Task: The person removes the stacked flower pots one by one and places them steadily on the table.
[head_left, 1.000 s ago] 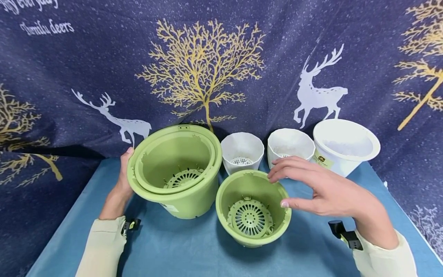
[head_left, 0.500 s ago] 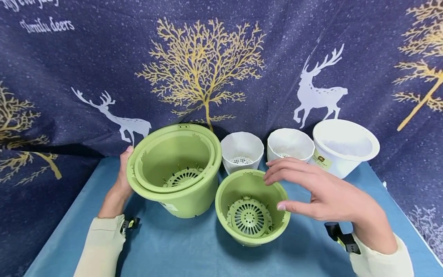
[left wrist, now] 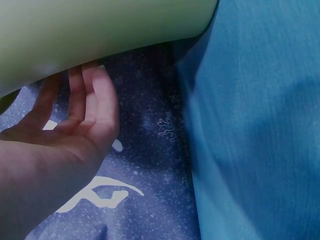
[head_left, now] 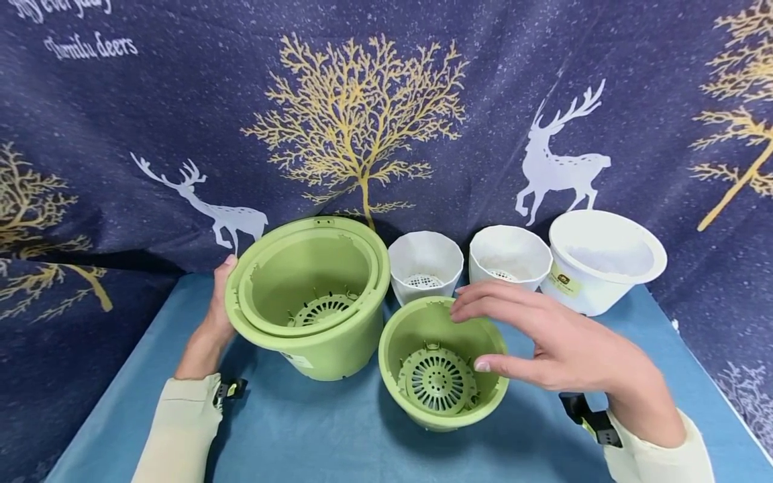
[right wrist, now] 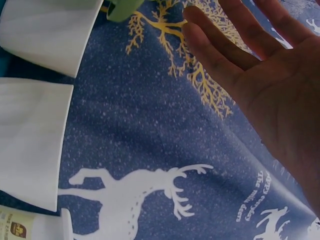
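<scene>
Two nested green flowerpots, a smaller one sitting inside a larger, stand tilted toward me at the left. My left hand rests against their left side; in the left wrist view its nearly straight fingers touch the outer wall. A smaller green flowerpot with a slotted bottom stands to their right. Above its right rim hovers my right hand, thumb and fingers spread apart and holding nothing. That right hand also shows bare-palmed in the right wrist view.
Behind the small green pot stand two white faceted pots with perforated bottoms. A round white pot with a label is at the back right. A blue cloth covers the table, and a patterned cloth hangs behind.
My right hand has drifted slightly left and down over the small green pot. The left hand stays against the nested pots, which keep their place.
</scene>
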`<state>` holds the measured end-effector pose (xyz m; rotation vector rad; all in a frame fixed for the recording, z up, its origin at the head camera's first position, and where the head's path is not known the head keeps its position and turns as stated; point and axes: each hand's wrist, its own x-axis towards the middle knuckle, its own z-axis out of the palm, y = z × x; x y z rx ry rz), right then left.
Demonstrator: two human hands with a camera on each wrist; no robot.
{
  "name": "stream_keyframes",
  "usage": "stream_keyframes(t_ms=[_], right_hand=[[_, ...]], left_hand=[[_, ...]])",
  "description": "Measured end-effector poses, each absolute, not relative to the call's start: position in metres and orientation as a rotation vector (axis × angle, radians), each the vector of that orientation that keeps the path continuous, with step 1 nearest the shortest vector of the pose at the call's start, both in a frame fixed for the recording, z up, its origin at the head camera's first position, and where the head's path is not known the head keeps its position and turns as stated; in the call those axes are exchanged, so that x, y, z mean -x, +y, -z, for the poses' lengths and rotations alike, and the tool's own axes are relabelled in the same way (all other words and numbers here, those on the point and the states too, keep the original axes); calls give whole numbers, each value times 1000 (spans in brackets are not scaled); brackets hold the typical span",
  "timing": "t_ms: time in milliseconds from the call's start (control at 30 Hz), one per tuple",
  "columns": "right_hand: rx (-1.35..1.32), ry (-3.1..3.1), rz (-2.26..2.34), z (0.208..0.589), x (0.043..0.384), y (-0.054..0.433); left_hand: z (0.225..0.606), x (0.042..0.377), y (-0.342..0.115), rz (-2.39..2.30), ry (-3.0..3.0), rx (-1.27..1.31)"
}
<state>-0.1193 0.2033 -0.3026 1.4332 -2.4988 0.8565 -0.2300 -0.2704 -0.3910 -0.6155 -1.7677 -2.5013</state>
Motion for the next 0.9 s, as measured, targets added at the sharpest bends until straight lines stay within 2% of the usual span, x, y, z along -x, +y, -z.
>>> stream_keyframes(t_ms=[900], right_hand=[[-1540,-2494,-729,281,139,150]], left_hand=[[391,230,-271,2450,-1829,601]])
